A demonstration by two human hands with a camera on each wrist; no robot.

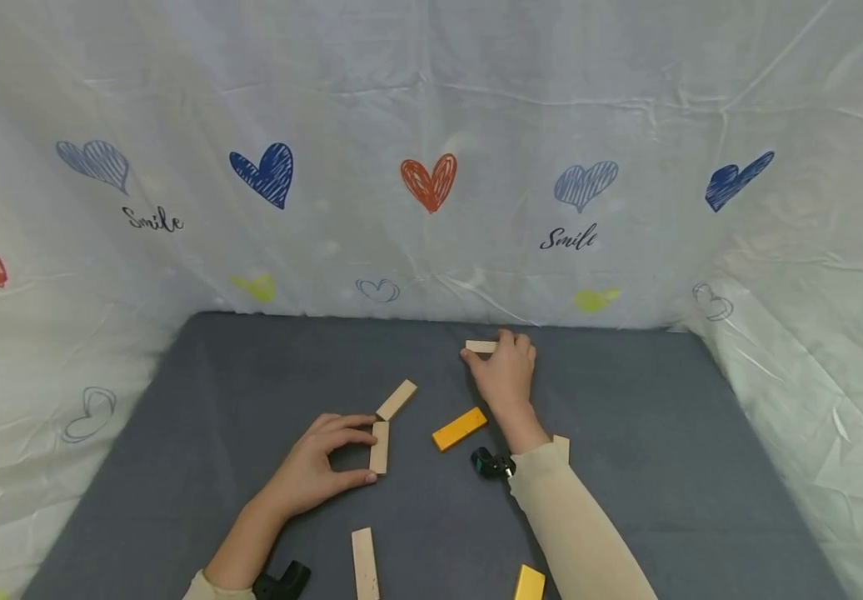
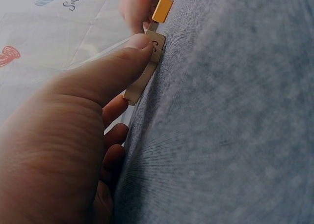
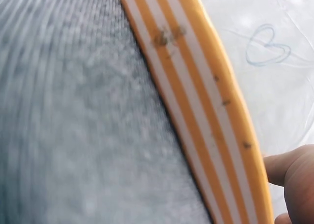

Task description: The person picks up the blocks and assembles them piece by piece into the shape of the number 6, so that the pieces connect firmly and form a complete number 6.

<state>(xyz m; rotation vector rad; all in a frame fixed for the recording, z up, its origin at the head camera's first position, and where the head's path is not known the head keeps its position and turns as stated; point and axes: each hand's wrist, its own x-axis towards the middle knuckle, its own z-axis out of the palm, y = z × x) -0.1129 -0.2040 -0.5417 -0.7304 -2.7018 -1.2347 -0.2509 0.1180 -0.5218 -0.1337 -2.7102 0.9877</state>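
In the head view my left hand [image 1: 311, 471] pinches a plain wooden block [image 1: 379, 450] lengthwise, thumb at its near end and fingers toward the far end. The thumb also presses that block's end [image 2: 156, 46] in the left wrist view. A second wooden block [image 1: 397, 401] lies at an angle against its far end. Near the table's back edge my right hand [image 1: 508, 373] grips another wooden block [image 1: 480, 346], partly hidden by the fingers. Between the hands lies a yellow block [image 1: 459, 429]. Its striped orange-and-white side [image 3: 196, 106] fills much of the right wrist view.
A wooden block [image 1: 365, 560] and a yellow block [image 1: 529, 582] lie toward the near edge. One more wooden block [image 1: 562, 447] pokes out from behind the right sleeve [image 1: 577, 517]. Grey cloth covers the table [image 1: 649, 433]; a white curtain [image 1: 341, 83] with printed hearts hangs behind it.
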